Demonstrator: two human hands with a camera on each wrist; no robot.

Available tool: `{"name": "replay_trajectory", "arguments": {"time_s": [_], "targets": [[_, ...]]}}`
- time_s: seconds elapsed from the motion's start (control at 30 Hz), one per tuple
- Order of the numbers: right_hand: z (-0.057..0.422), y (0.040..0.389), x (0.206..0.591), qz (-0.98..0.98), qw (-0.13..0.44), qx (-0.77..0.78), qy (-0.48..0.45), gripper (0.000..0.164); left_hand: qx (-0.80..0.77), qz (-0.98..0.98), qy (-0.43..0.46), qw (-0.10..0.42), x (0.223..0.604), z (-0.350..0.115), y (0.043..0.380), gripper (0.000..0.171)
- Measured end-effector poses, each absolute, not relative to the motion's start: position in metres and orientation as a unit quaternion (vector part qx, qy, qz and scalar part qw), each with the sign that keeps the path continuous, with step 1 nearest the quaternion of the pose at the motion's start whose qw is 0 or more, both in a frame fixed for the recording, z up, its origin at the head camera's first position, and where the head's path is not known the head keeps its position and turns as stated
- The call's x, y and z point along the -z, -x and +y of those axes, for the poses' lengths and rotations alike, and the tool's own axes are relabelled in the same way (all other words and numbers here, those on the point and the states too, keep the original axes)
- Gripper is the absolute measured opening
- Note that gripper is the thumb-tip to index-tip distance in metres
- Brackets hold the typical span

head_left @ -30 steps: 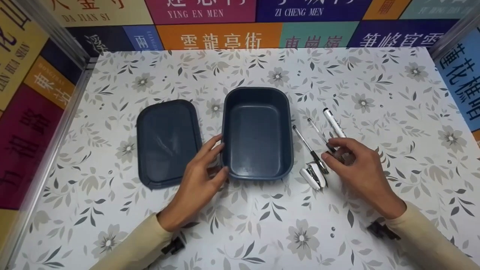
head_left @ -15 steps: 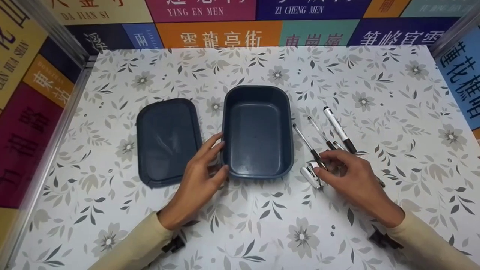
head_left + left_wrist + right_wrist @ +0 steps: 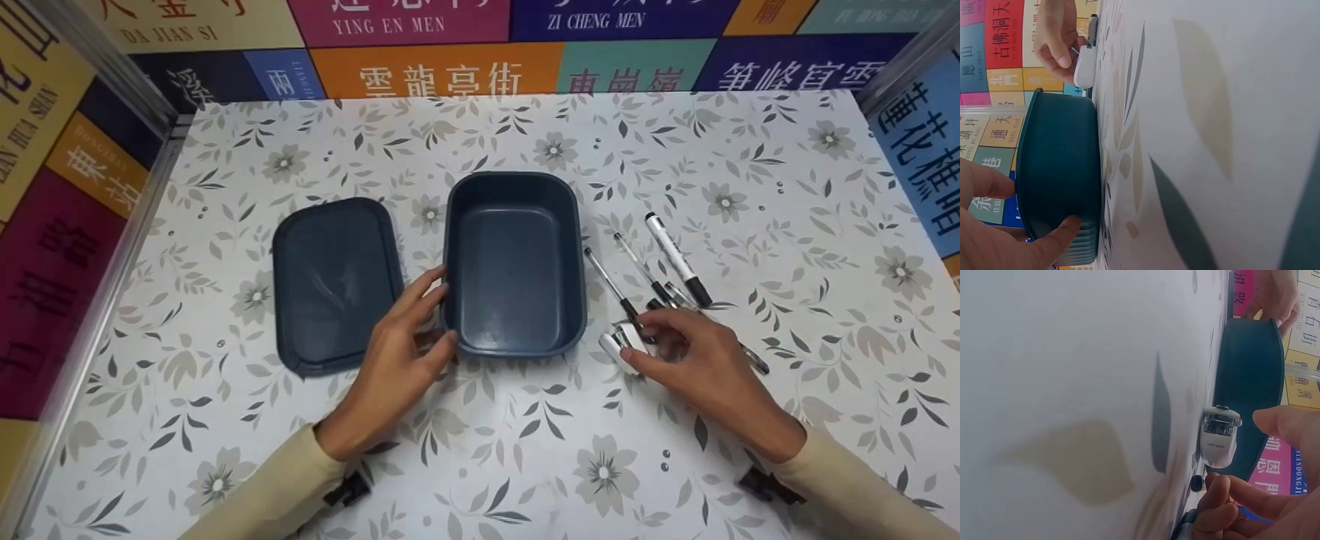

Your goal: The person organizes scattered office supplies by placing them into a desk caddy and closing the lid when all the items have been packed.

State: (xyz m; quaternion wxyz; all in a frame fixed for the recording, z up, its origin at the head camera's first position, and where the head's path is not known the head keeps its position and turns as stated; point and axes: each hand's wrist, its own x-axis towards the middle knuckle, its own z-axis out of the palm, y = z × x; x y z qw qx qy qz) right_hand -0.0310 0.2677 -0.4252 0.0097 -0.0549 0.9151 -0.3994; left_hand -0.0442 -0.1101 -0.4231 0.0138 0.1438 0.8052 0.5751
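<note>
A dark blue plastic box [image 3: 514, 281] stands open-topped on the table. My left hand [image 3: 397, 360] rests its fingertips against the box's left side; the left wrist view shows the thumb [image 3: 1064, 233] on the wall. My right hand [image 3: 701, 367] hovers over a small white stapler [image 3: 615, 351] just right of the box, thumb and fingers spread either side. In the right wrist view a gap shows between the thumb and the stapler [image 3: 1220, 441]. Several pens, including a black-gripped pen [image 3: 611, 281], lie partly hidden under the right hand.
The box's dark blue lid [image 3: 337, 292] lies flat to the left, close to my left hand. A white marker with black ends [image 3: 677, 259] lies beyond the pens. Printed panels [image 3: 435, 71] border the flower-patterned table [image 3: 465, 465] at the back and sides.
My right hand has moved from above the pens leftward and nearer to me, to the stapler, uncovering the marker and more of the pens. The left hand has stayed at the box.
</note>
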Motion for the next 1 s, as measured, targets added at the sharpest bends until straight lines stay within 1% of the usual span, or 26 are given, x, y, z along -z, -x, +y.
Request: {"name": "replay_trajectory", "arguments": {"time_s": [0.13,0.4,0.67,1.0], "targets": [[0.2675,0.0308,0.4262,0.918,0.004,0.392,0.056,0.043,-0.581,0.801,-0.147,0.014,0.4239,-0.11,0.044,0.061],[0.2646,0.0313,0.4264,0.942,-0.012,0.329,0.07,0.035,-0.578,0.803,-0.143,0.01,0.4236,-0.11,0.0444,0.061],[0.2626,0.0318,0.4246,0.959,-0.008,0.274,0.072,0.041,-0.573,0.807,-0.139,0.01,0.4227,-0.1099,0.0427,0.061],[0.2623,0.0322,0.4258,0.96,-0.019,0.267,0.084,0.034,-0.564,0.814,-0.141,0.01,0.4226,-0.1096,0.0428,0.06]]}}
